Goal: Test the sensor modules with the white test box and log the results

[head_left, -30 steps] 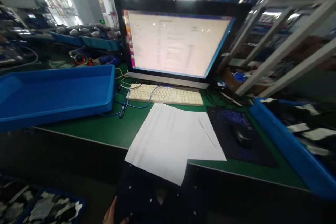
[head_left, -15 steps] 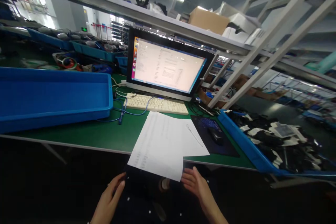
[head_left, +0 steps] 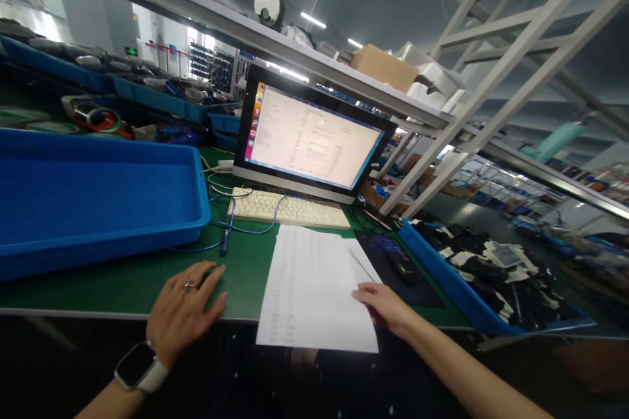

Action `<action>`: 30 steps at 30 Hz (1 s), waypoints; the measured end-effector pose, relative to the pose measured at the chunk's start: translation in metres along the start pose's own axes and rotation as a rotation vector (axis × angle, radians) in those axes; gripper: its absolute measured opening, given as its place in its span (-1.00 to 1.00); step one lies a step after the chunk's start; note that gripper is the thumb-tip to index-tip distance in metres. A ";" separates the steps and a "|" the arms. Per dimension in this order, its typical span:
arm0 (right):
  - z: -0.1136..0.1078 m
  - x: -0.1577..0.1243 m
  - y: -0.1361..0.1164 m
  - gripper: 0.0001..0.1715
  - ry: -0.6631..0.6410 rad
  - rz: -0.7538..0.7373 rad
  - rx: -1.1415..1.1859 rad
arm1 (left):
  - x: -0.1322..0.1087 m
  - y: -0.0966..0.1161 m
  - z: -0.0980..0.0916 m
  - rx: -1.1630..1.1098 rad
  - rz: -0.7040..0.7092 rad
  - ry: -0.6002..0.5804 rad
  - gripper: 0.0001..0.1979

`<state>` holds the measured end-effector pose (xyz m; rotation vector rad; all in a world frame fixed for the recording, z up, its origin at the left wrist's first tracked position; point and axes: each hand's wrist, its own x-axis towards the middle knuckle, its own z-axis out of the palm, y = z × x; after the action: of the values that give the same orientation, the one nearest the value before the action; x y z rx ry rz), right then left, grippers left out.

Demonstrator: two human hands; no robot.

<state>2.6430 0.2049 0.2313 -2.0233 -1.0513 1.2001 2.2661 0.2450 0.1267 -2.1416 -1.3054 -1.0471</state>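
Observation:
My left hand (head_left: 184, 309) lies flat with fingers spread on the green table (head_left: 132, 278), near its front edge, wearing a ring and a wrist watch. My right hand (head_left: 386, 304) rests on the right edge of the printed paper sheets (head_left: 314, 288), fingers stretched out and holding nothing. A pen (head_left: 362, 265) lies on the sheets just above that hand. Behind the papers are a white keyboard (head_left: 287, 207) and a lit monitor (head_left: 309, 137).
A large empty blue tray (head_left: 93, 196) stands at the left. A blue cable (head_left: 226, 236) trails beside it. A mouse (head_left: 400, 266) sits on a dark mat. At the right, a blue bin (head_left: 472, 288) holds several dark and white items. Shelf and metal frame overhead.
Both hands rose from below the table edge onto it: the left onto the green surface, the right onto the papers. The camera view tilted upward.

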 end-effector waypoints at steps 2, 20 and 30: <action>-0.024 0.008 -0.011 -0.65 0.013 -0.059 -0.053 | -0.002 0.004 0.001 0.009 -0.013 -0.013 -0.58; -0.044 0.099 -0.004 -0.47 0.107 -0.441 -0.142 | 0.000 0.001 0.001 0.122 -0.015 -0.114 -0.61; -0.065 0.055 0.053 -0.42 0.095 -0.850 -0.789 | 0.035 0.095 0.016 -0.257 0.325 -0.444 -0.32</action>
<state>2.7349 0.2176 0.1940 -1.7151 -2.2541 0.2352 2.3654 0.2308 0.1470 -2.7808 -0.9782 -0.6565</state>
